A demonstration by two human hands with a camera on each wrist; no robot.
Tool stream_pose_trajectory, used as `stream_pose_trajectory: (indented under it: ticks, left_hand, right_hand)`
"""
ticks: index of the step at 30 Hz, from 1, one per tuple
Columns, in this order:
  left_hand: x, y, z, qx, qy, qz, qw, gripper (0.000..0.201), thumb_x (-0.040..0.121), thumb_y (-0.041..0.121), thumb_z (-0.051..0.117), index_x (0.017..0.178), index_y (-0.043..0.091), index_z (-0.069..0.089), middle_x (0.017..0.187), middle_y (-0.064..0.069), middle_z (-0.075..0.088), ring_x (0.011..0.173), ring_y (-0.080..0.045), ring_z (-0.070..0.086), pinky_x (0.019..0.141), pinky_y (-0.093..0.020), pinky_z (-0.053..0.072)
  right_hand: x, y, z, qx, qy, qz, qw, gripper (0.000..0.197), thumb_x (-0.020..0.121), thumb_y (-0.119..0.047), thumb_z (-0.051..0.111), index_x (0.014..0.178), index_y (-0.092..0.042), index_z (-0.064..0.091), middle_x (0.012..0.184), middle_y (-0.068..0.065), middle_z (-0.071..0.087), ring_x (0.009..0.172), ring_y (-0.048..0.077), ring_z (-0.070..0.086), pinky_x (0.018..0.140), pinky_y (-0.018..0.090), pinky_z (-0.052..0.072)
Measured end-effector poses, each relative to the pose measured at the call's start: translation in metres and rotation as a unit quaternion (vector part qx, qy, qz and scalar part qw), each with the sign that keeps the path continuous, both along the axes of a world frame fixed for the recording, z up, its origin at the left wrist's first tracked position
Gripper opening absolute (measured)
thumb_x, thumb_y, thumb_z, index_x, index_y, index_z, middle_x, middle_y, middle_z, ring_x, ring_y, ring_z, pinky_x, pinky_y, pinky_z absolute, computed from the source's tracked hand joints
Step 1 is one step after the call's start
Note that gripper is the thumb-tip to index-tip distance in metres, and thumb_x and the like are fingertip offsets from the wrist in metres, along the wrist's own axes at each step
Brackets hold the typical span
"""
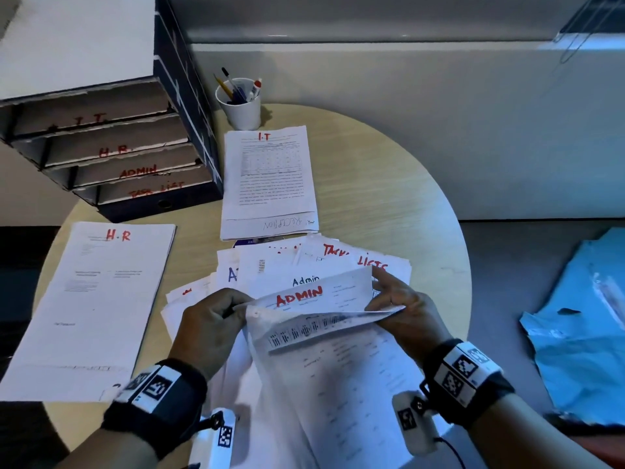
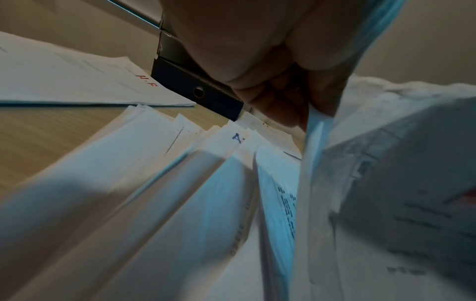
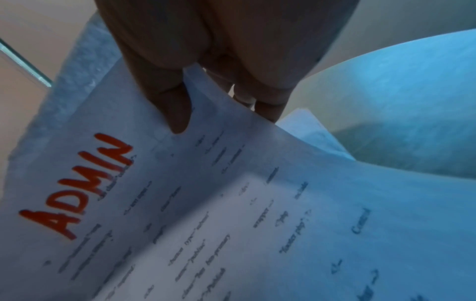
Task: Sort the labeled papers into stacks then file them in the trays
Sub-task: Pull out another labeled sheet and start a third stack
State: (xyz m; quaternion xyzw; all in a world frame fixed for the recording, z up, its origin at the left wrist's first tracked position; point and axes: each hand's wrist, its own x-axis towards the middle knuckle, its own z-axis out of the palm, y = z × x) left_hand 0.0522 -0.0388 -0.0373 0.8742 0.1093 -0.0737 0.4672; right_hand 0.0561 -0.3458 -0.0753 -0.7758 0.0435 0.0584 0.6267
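At lower centre of the head view, both hands pinch the top corners of an ADMIN sheet (image 1: 304, 297), the left hand (image 1: 211, 319) on its left corner and the right hand (image 1: 402, 308) on its right, apparently lifting it off the unsorted pile (image 1: 263, 265) to read its label. H.R stack (image 1: 98, 299) lies at left, I.T stack (image 1: 269, 177) at upper centre, both likely kept separate on the tabletop (image 1: 389, 198) for filing in the labelled trays (image 1: 111, 150), upper left.

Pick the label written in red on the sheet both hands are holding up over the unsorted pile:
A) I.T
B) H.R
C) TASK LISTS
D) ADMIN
D: the sheet pinched between the left hand and the right hand reads ADMIN in red, plain too in the right wrist view.
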Motion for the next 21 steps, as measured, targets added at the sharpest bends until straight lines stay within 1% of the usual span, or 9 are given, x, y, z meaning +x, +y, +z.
stream_pose_trajectory:
  ticks: [3, 5, 7, 9, 10, 12, 15, 19, 21]
  left_hand:
    - [-0.002, 0.001, -0.002, 0.003, 0.003, 0.001, 1.0, 0.024, 0.089, 0.006, 0.07, 0.079, 0.028, 0.07, 0.081, 0.016, 0.07, 0.081, 0.006, 0.059, 0.06, -0.004, 0.042]
    - [-0.003, 0.001, -0.005, 0.004, -0.004, -0.01, 1.0, 0.026, 0.09, 0.004, 0.067, 0.081, 0.029, 0.069, 0.083, 0.016, 0.07, 0.083, 0.006, 0.059, 0.061, -0.002, 0.041]
    - [-0.005, 0.003, -0.01, -0.018, -0.015, -0.011, 1.0, 0.029, 0.092, 0.003, 0.065, 0.086, 0.031, 0.069, 0.085, 0.017, 0.071, 0.086, 0.007, 0.06, 0.069, -0.002, 0.041]
    - [-0.008, 0.004, -0.018, -0.072, 0.003, 0.011, 0.997, 0.031, 0.091, 0.001, 0.066, 0.095, 0.032, 0.07, 0.095, 0.014, 0.074, 0.093, -0.001, 0.064, 0.083, -0.017, 0.05]
    - [-0.011, 0.002, -0.021, -0.106, 0.024, 0.027, 0.994, 0.032, 0.09, -0.001, 0.066, 0.099, 0.03, 0.071, 0.098, 0.007, 0.075, 0.098, -0.011, 0.066, 0.088, -0.029, 0.053]
    - [-0.016, -0.003, -0.025, -0.154, 0.057, 0.056, 0.985, 0.027, 0.089, -0.003, 0.067, 0.097, 0.022, 0.074, 0.095, -0.003, 0.076, 0.096, -0.023, 0.068, 0.087, -0.042, 0.054]
    - [-0.022, -0.009, -0.027, -0.174, 0.063, 0.063, 0.981, 0.01, 0.089, 0.002, 0.069, 0.082, 0.008, 0.073, 0.076, -0.014, 0.07, 0.071, -0.02, 0.059, 0.069, -0.033, 0.052]
    - [-0.016, -0.017, -0.018, -0.149, 0.033, 0.056, 0.987, 0.044, 0.081, -0.025, 0.052, 0.073, 0.014, 0.071, 0.069, 0.008, 0.068, 0.065, 0.004, 0.061, 0.065, -0.013, 0.048]
    - [-0.012, -0.021, -0.012, -0.156, 0.018, 0.019, 0.987, 0.039, 0.081, -0.025, 0.057, 0.076, 0.011, 0.072, 0.067, 0.012, 0.071, 0.068, 0.007, 0.063, 0.067, -0.013, 0.049]
  right_hand:
    - [0.007, 0.008, 0.002, -0.025, 0.019, 0.025, 0.999, 0.021, 0.073, 0.0, 0.078, 0.067, -0.02, 0.076, 0.119, -0.007, 0.07, 0.107, 0.019, 0.067, 0.083, 0.039, 0.057]
    - [0.004, 0.012, 0.003, -0.051, 0.024, -0.002, 0.998, 0.025, 0.075, -0.002, 0.078, 0.065, -0.024, 0.074, 0.096, -0.016, 0.074, 0.091, 0.015, 0.068, 0.073, 0.028, 0.056]
    - [-0.001, 0.015, 0.001, -0.075, 0.007, -0.03, 0.997, 0.03, 0.073, 0.002, 0.079, 0.064, -0.025, 0.073, 0.082, -0.024, 0.072, 0.078, 0.003, 0.065, 0.066, 0.013, 0.049]
    - [-0.008, 0.015, -0.002, -0.091, -0.003, -0.039, 0.995, 0.027, 0.071, 0.004, 0.08, 0.065, -0.021, 0.073, 0.072, -0.019, 0.071, 0.067, -0.001, 0.061, 0.06, 0.01, 0.045]
    - [-0.012, 0.014, -0.002, -0.084, -0.001, -0.043, 0.996, 0.025, 0.071, 0.006, 0.079, 0.065, -0.018, 0.074, 0.068, -0.014, 0.07, 0.062, 0.0, 0.059, 0.057, 0.011, 0.044]
    - [-0.02, 0.009, -0.001, -0.043, 0.009, -0.055, 0.997, 0.025, 0.07, 0.011, 0.078, 0.063, -0.013, 0.074, 0.066, -0.006, 0.071, 0.058, 0.002, 0.059, 0.056, 0.014, 0.044]
    - [-0.029, 0.0, 0.002, 0.018, 0.018, -0.064, 0.998, 0.022, 0.068, 0.011, 0.079, 0.063, -0.01, 0.075, 0.072, 0.001, 0.074, 0.063, 0.009, 0.062, 0.06, 0.017, 0.048]
    - [-0.029, -0.007, 0.003, 0.036, 0.054, -0.027, 0.998, 0.014, 0.07, 0.006, 0.079, 0.066, -0.006, 0.074, 0.081, 0.011, 0.074, 0.072, 0.017, 0.064, 0.068, 0.025, 0.051]
    - [-0.028, -0.008, 0.002, 0.026, 0.063, -0.03, 0.997, 0.02, 0.068, 0.009, 0.079, 0.065, -0.011, 0.075, 0.076, 0.01, 0.074, 0.066, 0.012, 0.063, 0.065, 0.022, 0.051]
